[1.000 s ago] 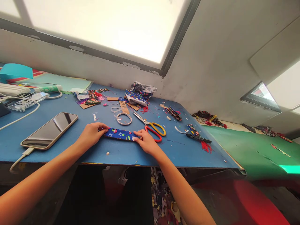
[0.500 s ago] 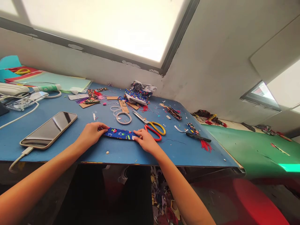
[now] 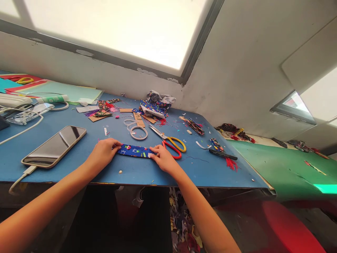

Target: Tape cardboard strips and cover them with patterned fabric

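Observation:
A narrow blue patterned fabric strip (image 3: 134,151) lies flat on the blue table (image 3: 79,158) near its front edge. My left hand (image 3: 103,151) pinches the strip's left end with curled fingers. My right hand (image 3: 163,158) presses down on the right end, fingers closed against the cloth. Both forearms reach in from below.
Red-and-yellow scissors (image 3: 171,143) lie just behind my right hand. A phone (image 3: 54,146) on a white cable sits to the left. Tape rings (image 3: 138,132), cardboard bits, fabric scraps (image 3: 155,105) and tassels are strewn behind. A green table (image 3: 284,168) adjoins on the right.
Both hands have stayed on the strip's ends. The view has shifted slightly; a teal object at the far left is out of view.

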### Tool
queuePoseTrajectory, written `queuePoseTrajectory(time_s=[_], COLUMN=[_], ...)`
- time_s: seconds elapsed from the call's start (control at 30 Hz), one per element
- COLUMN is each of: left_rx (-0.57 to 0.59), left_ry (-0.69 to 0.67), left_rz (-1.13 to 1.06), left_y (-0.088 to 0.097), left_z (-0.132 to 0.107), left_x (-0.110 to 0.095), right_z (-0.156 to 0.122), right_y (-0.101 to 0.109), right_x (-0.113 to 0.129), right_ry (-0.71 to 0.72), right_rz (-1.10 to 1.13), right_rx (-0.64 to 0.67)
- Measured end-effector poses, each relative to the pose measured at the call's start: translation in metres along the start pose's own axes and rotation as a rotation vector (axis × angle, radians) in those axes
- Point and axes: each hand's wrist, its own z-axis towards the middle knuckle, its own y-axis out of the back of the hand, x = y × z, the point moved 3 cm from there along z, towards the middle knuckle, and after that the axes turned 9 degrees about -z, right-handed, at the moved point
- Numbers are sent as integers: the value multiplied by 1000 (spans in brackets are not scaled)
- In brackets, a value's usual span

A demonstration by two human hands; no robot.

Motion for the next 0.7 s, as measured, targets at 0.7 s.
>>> queuePoseTrajectory(time_s=[0.7], left_rx=[264], left_ry=[-169], left_rz=[361], left_y=[-13], left_z=[-31], left_x=[-25], right_z=[-9], right_y=[4], right_x=[16], right_ry=[-55], right_rz=[-268], right_rx=[-57])
